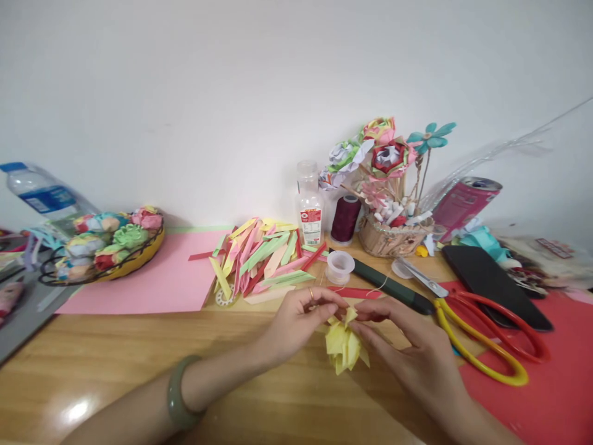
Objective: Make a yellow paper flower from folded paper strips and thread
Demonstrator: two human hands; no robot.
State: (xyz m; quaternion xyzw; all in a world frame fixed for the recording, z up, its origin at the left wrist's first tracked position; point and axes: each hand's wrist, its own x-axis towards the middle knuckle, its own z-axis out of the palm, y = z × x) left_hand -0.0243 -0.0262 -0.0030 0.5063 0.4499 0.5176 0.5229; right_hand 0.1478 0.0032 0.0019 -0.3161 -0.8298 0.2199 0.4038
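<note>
A yellow paper flower with loose, folded petals hangs between my two hands above the wooden table. My left hand pinches its upper left edge between thumb and fingers. From the other side, my right hand is closed on the flower's upper right part, thumb and fingertips together. A pale thread shows just above the right fingers; where it ends is hidden. Just beyond the hands stands a small white plastic spool. Behind them is a pile of folded coloured paper strips.
Red-and-yellow-handled scissors and a black phone lie at right on red paper. A dark green cutter lies behind my right hand. Purple thread, a clear bottle and a flower basket stand by the wall. Left is a paper-flower tray.
</note>
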